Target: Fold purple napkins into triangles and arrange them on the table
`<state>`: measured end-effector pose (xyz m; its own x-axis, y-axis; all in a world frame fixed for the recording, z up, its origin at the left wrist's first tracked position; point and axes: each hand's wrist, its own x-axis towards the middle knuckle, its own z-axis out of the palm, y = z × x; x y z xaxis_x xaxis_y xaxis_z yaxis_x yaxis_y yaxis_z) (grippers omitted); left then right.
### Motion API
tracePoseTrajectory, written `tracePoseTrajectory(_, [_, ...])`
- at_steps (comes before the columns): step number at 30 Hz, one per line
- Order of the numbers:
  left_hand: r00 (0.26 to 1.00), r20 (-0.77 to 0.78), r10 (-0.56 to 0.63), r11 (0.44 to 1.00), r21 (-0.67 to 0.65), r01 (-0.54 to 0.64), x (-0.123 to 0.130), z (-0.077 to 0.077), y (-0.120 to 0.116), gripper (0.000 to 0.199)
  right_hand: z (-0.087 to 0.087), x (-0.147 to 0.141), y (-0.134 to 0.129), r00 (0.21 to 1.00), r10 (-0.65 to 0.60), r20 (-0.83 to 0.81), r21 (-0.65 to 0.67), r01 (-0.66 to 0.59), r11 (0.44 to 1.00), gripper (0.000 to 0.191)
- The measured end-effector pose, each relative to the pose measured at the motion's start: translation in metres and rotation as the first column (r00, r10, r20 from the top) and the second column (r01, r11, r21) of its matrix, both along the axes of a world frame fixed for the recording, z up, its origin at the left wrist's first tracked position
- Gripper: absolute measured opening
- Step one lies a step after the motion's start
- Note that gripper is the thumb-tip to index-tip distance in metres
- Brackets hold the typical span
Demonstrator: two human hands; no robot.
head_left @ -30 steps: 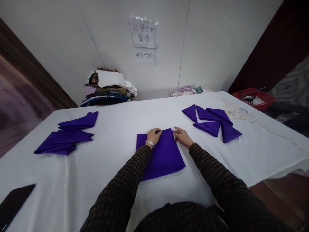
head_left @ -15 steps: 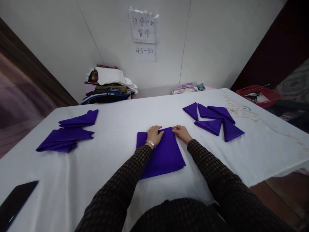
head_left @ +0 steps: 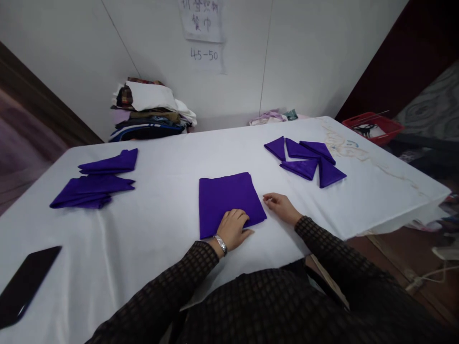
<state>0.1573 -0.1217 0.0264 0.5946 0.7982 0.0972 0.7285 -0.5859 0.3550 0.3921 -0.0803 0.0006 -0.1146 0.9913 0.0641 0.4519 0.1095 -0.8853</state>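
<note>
A purple cloth napkin (head_left: 229, 193), folded into a flat square, lies in front of me on the white-covered table (head_left: 161, 210). My left hand (head_left: 234, 229), with a silver bracelet at its wrist, rests open on the napkin's near edge, its fingers laid on the fabric. Just beyond the napkin's right side, my right hand (head_left: 282, 206) is held low with loosely bent fingers, and nothing shows in them. Its fingertips look slightly apart from the cloth.
Several purple napkins folded into triangles (head_left: 299, 168) lie at the right. More purple cloths (head_left: 91, 191) sit loosely folded at the left. A black phone-like slab (head_left: 28, 284) is near left. Stacked clothes (head_left: 150, 114) stand against the wall; a red basket (head_left: 373, 128) is far right.
Both hands have come back from the napkin's far edge towards me. My right hand has let go of the far right corner. The view has tilted down.
</note>
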Motion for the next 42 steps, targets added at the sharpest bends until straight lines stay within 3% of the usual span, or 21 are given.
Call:
tracePoseTrajectory(3, [0.999,0.013,0.048,0.999,-0.001,-0.048,0.002,-0.001,0.003,0.017,0.007,0.000,-0.033,0.979,0.057,0.194,0.133,-0.084,0.988,0.021])
tracePoseTrajectory(5, [0.994,0.056,0.090,0.996,-0.015,-0.089,0.004,0.000,0.007,0.016,0.011,-0.004,-0.046,0.963,0.079,0.257,0.163,-0.124,0.979,0.021])
tracePoseTrajectory(11, [0.950,0.236,0.206,0.975,0.033,-0.219,0.020,0.005,0.011,0.023,0.009,-0.013,-0.054,0.928,0.063,0.366,0.194,-0.143,0.971,0.020])
tracePoseTrajectory(15, [0.987,0.080,0.136,0.988,0.056,-0.140,0.036,-0.001,0.006,0.021,0.004,-0.014,-0.055,0.917,0.052,0.395,0.224,-0.151,0.963,0.018])
tracePoseTrajectory(20, [0.996,-0.032,0.087,0.993,0.077,-0.084,0.038,-0.005,0.000,0.018,0.001,-0.011,-0.059,0.954,-0.020,0.301,0.284,-0.069,0.956,0.014])
tracePoseTrajectory(24, [0.991,-0.086,0.100,0.991,0.101,-0.091,0.035,-0.001,-0.003,0.020,-0.002,-0.010,-0.059,0.977,-0.042,0.207,0.322,-0.027,0.946,0.027])
tracePoseTrajectory(27, [0.988,-0.098,0.116,0.989,0.103,-0.106,0.034,0.000,-0.004,0.020,-0.004,-0.010,-0.058,0.976,-0.021,0.216,0.336,-0.054,0.940,0.034])
tracePoseTrajectory(31, [0.988,-0.110,0.107,0.988,0.123,-0.094,0.032,-0.004,-0.005,0.023,-0.006,-0.010,-0.057,0.955,0.002,0.298,0.364,-0.116,0.924,0.030])
tracePoseTrajectory(35, [0.987,-0.116,0.110,0.984,0.153,-0.091,0.022,-0.007,-0.005,0.031,-0.004,-0.010,-0.060,0.929,-0.033,0.368,0.392,-0.124,0.912,0.037])
tracePoseTrajectory(42, [0.974,-0.181,0.136,0.977,0.188,-0.102,0.000,-0.005,-0.008,0.032,0.009,-0.015,-0.066,0.887,0.027,0.461,0.527,-0.298,0.796,0.051])
